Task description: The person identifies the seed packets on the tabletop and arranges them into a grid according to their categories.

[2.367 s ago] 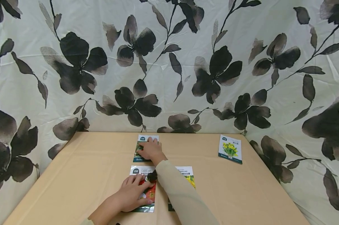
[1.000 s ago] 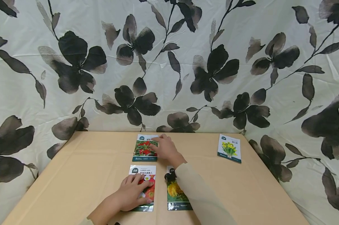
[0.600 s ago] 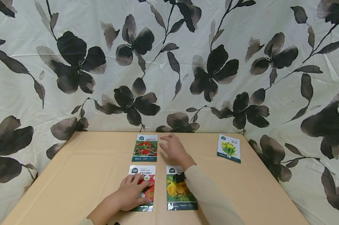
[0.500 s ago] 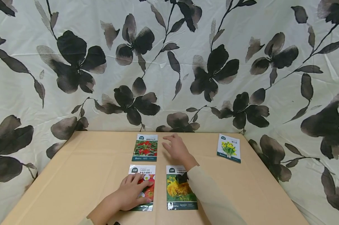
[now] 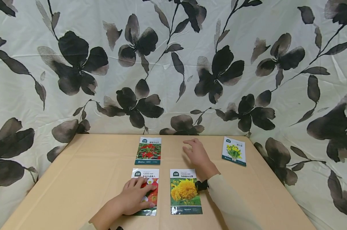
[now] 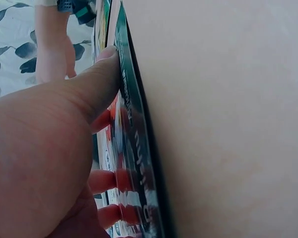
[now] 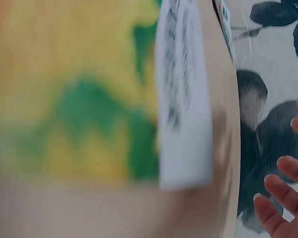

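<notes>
My left hand [image 5: 136,196] rests with spread fingers on a seed packet with red flowers [image 5: 153,195], covering its left part. In the left wrist view the thumb [image 6: 97,82] and fingertips touch the packet's glossy face. My right hand [image 5: 197,153] is over the back of the table, holding nothing, its fingers loosely extended. Below its wrist lies a seed packet with yellow double blooms [image 5: 186,191], which fills much of the right wrist view. Left of the right hand, a packet with red blossoms and green leaves [image 5: 148,151] lies flat behind the left hand's packet.
Toward the back right corner lies a slightly turned seed packet with small yellow flowers [image 5: 234,151]. The table [image 5: 75,182] has a light wood-coloured top. Behind its back edge hangs a white cloth with dark printed flowers [image 5: 167,73].
My right hand has left the back-left packet, moving right and uncovering it and the yellow-bloom packet below. The left hand stays on its packet.
</notes>
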Demonstrator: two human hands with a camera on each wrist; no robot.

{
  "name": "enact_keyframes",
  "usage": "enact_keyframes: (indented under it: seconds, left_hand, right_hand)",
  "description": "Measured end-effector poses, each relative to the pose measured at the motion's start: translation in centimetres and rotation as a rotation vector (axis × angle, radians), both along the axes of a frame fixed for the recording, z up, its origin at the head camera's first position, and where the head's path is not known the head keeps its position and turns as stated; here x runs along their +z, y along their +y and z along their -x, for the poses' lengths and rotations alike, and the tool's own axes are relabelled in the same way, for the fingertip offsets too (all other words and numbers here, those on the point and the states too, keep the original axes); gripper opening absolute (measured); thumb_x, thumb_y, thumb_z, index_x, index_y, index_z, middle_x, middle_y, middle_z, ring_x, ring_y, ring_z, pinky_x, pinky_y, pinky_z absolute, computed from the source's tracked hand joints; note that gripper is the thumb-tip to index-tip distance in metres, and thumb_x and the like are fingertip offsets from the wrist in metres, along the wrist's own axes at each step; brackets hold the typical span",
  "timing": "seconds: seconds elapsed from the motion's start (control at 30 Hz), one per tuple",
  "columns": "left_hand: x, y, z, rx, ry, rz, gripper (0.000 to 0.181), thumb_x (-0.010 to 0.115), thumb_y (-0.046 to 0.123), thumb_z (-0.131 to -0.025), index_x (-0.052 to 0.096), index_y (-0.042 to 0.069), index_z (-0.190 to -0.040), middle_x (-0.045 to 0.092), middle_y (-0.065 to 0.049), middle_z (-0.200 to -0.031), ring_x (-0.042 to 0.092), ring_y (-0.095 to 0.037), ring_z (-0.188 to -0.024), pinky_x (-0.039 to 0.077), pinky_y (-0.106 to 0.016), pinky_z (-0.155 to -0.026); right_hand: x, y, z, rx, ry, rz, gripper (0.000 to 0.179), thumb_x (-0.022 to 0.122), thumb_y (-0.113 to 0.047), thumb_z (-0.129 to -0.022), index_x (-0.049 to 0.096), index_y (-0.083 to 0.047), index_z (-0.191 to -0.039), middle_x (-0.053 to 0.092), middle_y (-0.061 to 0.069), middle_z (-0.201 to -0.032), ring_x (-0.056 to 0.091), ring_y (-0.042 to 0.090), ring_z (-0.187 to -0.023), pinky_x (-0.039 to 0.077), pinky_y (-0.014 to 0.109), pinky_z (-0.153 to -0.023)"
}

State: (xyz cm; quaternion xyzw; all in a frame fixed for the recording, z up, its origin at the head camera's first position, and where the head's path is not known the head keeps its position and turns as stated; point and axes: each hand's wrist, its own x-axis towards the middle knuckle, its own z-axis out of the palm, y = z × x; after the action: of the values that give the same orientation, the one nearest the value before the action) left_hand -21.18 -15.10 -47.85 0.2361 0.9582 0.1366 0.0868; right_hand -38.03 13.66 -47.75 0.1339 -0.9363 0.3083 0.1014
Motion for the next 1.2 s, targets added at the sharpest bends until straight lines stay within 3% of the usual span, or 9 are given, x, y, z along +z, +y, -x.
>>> enact_keyframes:
  seconds: [0.23,0.83,1.03,1.2]
  left_hand:
    - [-0.2,-0.1,0.0,0.001,-0.003,-0.002,0.065,0.054,0.069,-0.078,0.050,0.037,-0.134,0.039,-0.011,-0.137,0.032,-0.036,-0.122,0.023,-0.064,-0.099]
    - [0.0,-0.1,-0.1,0.001,-0.013,0.000,0.064,0.055,0.069,-0.077,0.049,0.038,-0.133,0.039,-0.012,-0.137,0.032,-0.037,-0.122,0.022,-0.065,-0.099]
    - [0.0,-0.1,-0.1,-0.009,-0.005,-0.013,0.063,0.053,0.069,-0.079,0.049,0.037,-0.133,0.039,-0.011,-0.138,0.032,-0.036,-0.122,0.022,-0.064,-0.099]
    - [-0.1,-0.2,0.0,-0.012,0.001,-0.014,0.063,0.053,0.069,-0.079,0.049,0.038,-0.133,0.039,-0.011,-0.138,0.032,-0.036,-0.122,0.022,-0.063,-0.099]
  right_hand:
    - [-0.8,3.3,-0.2,-0.055,0.017,-0.026,0.037,0.056,-0.038,-0.094,0.060,-0.020,-0.126,0.051,0.008,-0.119,0.050,0.027,-0.110,0.044,0.047,-0.094]
    - [-0.9,11.4,-0.7,-0.105,0.015,-0.045,0.039,0.057,-0.031,-0.094,0.058,-0.011,-0.128,0.046,0.017,-0.122,0.046,0.037,-0.112,0.041,0.054,-0.089]
    - [-1.3,14.2,-0.3,-0.157,0.004,-0.109,0.040,0.058,-0.032,-0.093,0.057,-0.013,-0.128,0.044,0.018,-0.129,0.040,0.039,-0.118,0.038,0.057,-0.093]
    - [-1.2,15.5,-0.3,-0.219,-0.019,-0.172,0.041,0.057,-0.035,-0.093,0.056,-0.016,-0.130,0.040,0.021,-0.135,0.036,0.045,-0.119,0.032,0.066,-0.089]
